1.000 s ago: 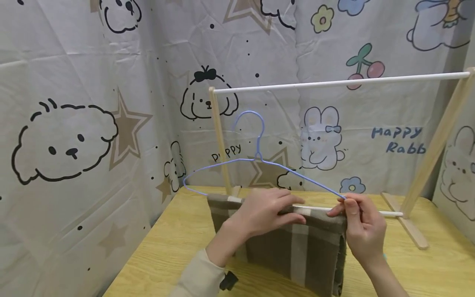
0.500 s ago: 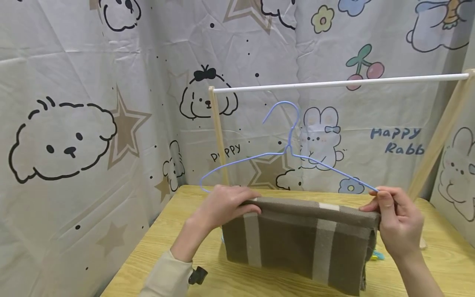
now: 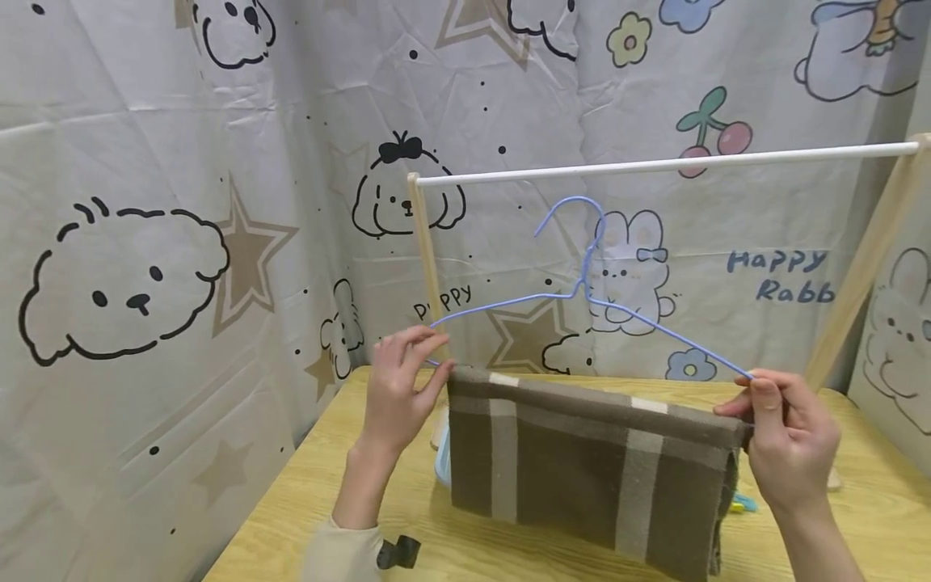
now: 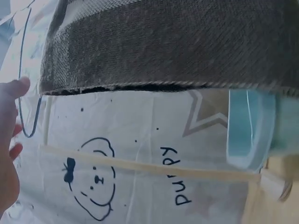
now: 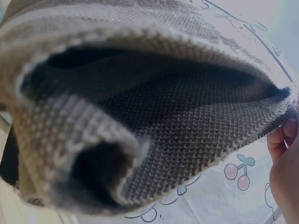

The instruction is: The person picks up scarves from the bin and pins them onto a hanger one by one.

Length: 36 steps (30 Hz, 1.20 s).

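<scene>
A blue wire clothes hanger [image 3: 534, 297] is held up over the table, its hook pointing up. Over its lower bar hangs a folded brown plaid cloth [image 3: 567, 469], with pale stripes. My left hand [image 3: 400, 388] holds the hanger's left end between thumb and fingers, the thumb right at the cloth's top corner. At the other end my right hand [image 3: 793, 436] pinches the hanger's tip beside the cloth's right corner. In the right wrist view the cloth's folded layers [image 5: 187, 116] gape open at the side. The lower bar itself is hidden under the cloth.
Behind stands a wooden rack [image 3: 425, 259] with a white top rod [image 3: 655, 166]. A light-blue container [image 4: 252, 130] is partly hidden behind the cloth. Small blue and yellow items [image 3: 743, 504] lie on the wood-grain table [image 3: 291, 517]. A printed curtain [image 3: 291, 162] surrounds the table.
The hanger and cloth have moved right with my right hand. My left hand has slid from the cloth's top edge to the hanger's left end. The cloth now hangs flatter along the bar.
</scene>
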### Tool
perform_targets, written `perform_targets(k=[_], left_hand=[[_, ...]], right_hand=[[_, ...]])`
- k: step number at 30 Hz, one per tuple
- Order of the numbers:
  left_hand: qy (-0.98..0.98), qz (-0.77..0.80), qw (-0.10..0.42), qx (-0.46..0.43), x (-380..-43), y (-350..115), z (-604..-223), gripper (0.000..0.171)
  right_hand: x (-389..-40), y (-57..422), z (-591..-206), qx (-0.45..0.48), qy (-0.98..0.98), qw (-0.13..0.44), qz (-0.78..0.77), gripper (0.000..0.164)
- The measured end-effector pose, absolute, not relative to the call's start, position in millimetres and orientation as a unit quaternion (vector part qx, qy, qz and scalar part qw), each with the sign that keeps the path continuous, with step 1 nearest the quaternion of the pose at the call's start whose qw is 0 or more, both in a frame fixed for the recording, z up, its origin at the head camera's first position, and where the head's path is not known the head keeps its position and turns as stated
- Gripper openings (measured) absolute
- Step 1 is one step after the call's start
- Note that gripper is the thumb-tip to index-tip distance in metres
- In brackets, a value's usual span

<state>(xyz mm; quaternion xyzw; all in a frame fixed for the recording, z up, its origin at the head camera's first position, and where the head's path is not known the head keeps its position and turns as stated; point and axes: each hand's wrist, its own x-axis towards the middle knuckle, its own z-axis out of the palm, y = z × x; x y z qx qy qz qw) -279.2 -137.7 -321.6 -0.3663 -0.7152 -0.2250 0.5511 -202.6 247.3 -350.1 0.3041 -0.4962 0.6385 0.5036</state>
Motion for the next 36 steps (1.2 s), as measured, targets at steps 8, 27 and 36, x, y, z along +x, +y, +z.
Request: perform_targets(k=[8, 27, 36], left_hand=[[-0.71, -0.421, 0.483, -0.291, -276.1, -130.5, -341.0, 0.036], [-0.644, -0.533, 0.463, -0.295, -273.6, -108.5, -347.3, 0.008], [-0.63, -0.566, 0.48, -0.23, -276.4, -96.9, -354.7, 0.01]], right_hand=[[-202.2, 248.1, -348.9, 0.329, -0.493, 0.492, 0.638, 0.015], [-209.5, 270.9, -366.4, 0.285, -0.58, 0.439, 0.624, 0.012], [-210.1, 275.9, -368.9, 0.12, -0.774, 0.396, 0.48, 0.019]])
